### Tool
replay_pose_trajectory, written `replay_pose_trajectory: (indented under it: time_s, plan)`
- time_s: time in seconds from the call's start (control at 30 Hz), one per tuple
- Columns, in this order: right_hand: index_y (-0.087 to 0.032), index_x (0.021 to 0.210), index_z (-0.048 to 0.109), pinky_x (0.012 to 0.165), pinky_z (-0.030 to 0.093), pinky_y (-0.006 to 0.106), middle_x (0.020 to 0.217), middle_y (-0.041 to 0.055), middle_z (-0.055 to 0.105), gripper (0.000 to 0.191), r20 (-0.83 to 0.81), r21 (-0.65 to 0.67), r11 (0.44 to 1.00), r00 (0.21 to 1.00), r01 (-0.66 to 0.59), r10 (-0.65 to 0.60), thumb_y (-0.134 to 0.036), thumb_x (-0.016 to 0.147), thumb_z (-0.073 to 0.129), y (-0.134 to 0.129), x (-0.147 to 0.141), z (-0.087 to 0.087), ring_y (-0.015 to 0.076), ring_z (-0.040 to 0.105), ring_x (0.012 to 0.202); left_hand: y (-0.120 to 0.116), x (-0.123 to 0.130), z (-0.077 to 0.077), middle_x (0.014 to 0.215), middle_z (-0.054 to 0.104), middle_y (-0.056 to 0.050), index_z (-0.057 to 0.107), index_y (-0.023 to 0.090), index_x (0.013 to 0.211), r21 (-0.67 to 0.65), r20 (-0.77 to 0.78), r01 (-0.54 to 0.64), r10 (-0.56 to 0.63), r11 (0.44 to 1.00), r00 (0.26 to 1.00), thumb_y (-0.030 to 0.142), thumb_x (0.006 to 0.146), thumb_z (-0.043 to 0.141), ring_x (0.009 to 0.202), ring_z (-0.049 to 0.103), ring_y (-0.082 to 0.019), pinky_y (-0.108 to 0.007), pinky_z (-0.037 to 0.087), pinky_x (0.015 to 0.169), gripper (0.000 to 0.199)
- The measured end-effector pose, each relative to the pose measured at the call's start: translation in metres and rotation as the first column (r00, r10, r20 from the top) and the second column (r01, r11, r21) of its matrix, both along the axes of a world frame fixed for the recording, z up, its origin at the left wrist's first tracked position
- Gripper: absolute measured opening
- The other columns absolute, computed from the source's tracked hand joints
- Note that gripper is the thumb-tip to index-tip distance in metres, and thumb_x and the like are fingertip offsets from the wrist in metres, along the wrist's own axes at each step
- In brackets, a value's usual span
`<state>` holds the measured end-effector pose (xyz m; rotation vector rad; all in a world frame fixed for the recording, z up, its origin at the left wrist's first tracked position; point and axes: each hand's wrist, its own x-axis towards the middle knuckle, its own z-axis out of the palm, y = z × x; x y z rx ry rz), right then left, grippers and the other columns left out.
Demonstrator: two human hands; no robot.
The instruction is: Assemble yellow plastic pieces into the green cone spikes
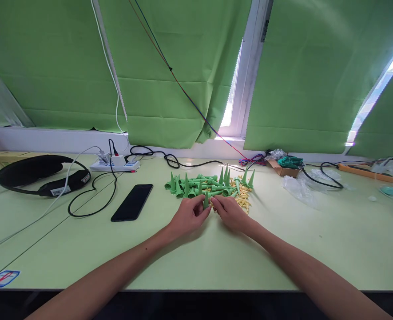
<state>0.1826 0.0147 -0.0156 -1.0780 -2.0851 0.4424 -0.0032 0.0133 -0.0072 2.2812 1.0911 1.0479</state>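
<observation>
Pale green table [266,266], left hand [188,215] pinching a green cone [206,201], right hand [230,214] curled alongside, its grip unclear

the cones [186,186] are plain green, the small pieces [244,204] pale yellow. the tabletop [319,253] is pale yellowish green, the blinds [299,89] a deeper green, the phone [132,203] black. the sticker [3,278] has red marks inside a blue border; the carton [278,169] is brown, the bag [290,162] dark teal.

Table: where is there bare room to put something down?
Right of the right hand, nearer than the clear plastic; also between the black phone and left forearm. Crowded: the middle, with green cones and yellow pieces.
</observation>
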Motion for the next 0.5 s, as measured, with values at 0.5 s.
replay_pose_trajectory:
  time_s: [0.5]
  plan:
    - [-0.021,0.071,0.044,0.060,0.029,0.027,0.063,-0.0021,0.053,0.039,-0.004,-0.002,1.000,1.000,-0.011,0.011,-0.037,0.104,0.032,-0.0009,-0.0004,0.0003,0.0124,0.043,0.057,-0.0005,0.0000,0.0012,0.054,0.042,0.006,0.041,0.019,0.067,0.006,-0.010,0.011,-0.010,1.000,1.000,0.029,0.086,0.056,0.050,0.037,-0.009,-0.023,0.029,0.050,0.026]
